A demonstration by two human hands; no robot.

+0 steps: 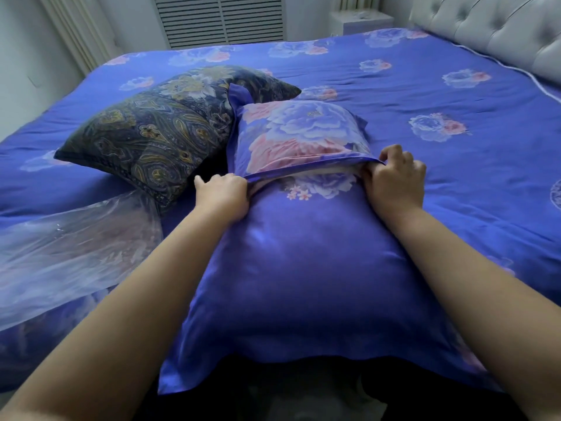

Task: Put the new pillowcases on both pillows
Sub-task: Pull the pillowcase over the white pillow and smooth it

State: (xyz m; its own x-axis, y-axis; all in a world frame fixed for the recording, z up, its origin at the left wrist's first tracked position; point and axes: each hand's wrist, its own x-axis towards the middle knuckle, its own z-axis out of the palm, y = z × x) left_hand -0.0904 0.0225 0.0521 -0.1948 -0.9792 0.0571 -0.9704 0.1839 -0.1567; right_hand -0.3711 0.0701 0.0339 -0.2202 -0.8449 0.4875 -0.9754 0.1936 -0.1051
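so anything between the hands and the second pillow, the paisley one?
Partly. The paisley pillow lies beyond the left hand, with bare bedspread between them. But both hands, the right too, grip the opening of the blue pillowcase, and its floral end leans against the paisley pillow's right side.

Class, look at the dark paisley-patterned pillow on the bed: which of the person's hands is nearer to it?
Left. The left hand grips the blue floral pillowcase edge just beside the dark paisley-patterned pillow; the right hand grips the same edge farther to the right.
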